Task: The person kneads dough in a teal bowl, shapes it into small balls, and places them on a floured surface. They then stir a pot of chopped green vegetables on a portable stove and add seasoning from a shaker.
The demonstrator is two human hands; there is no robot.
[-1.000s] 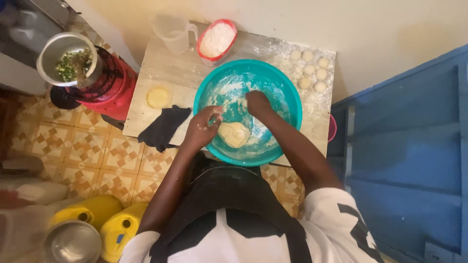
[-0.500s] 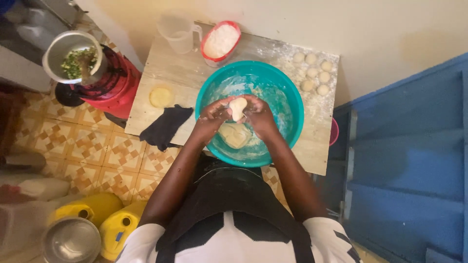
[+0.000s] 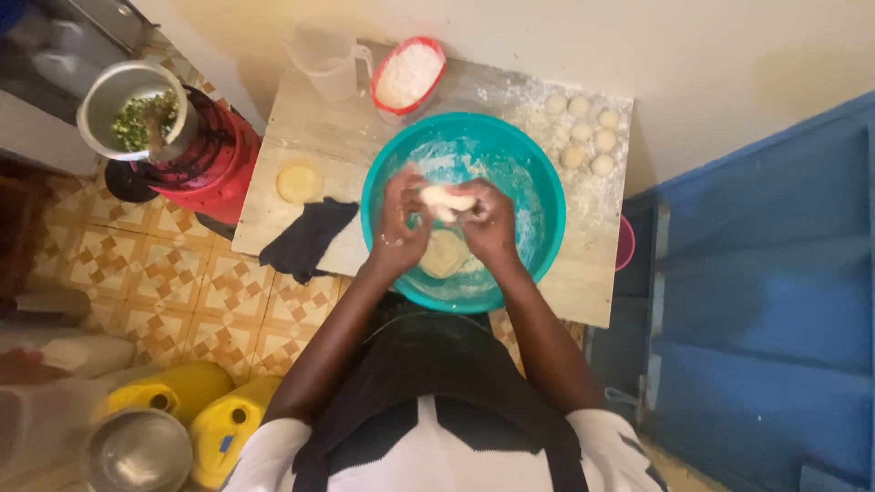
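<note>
Fingers: your fingers [image 3: 412, 202] are curled and pressed in on a small piece of dough [image 3: 447, 198] from both sides; the fingertips of the two hands nearly meet over it.
Left hand: your left hand [image 3: 401, 223] closes on the near-left side of the piece; flour dusts the knuckles.
Right hand: your right hand [image 3: 490, 223] closes on the other side, thumb toward the top; the grip looks firm, though the palm side is hidden from the camera.
Piece in hand: held just above the inside of the teal basin [image 3: 538, 173], not resting on anything; pale and roughly lumpy, not yet a smooth ball.
Dough left: a larger dough mass [image 3: 444, 257] lies on the basin floor just below your wrists, in loose flour.
Done so far: a cluster of dough balls [image 3: 583, 132] sits on the floured far-right corner of the wooden table [image 3: 301, 118]; one flattened disc [image 3: 298, 182] lies near the left edge, beside a dark cloth [image 3: 305, 239].
Left to do: judging by the mass in the basin, several more pieces remain; you seem past halfway rather than near the end.
Around: a red-rimmed flour tub [image 3: 407, 77] and a clear jug [image 3: 326, 62] stand at the far edge; a pot of chopped greens [image 3: 137, 118] rests on a red stove [image 3: 214, 155] off the table's left.
</note>
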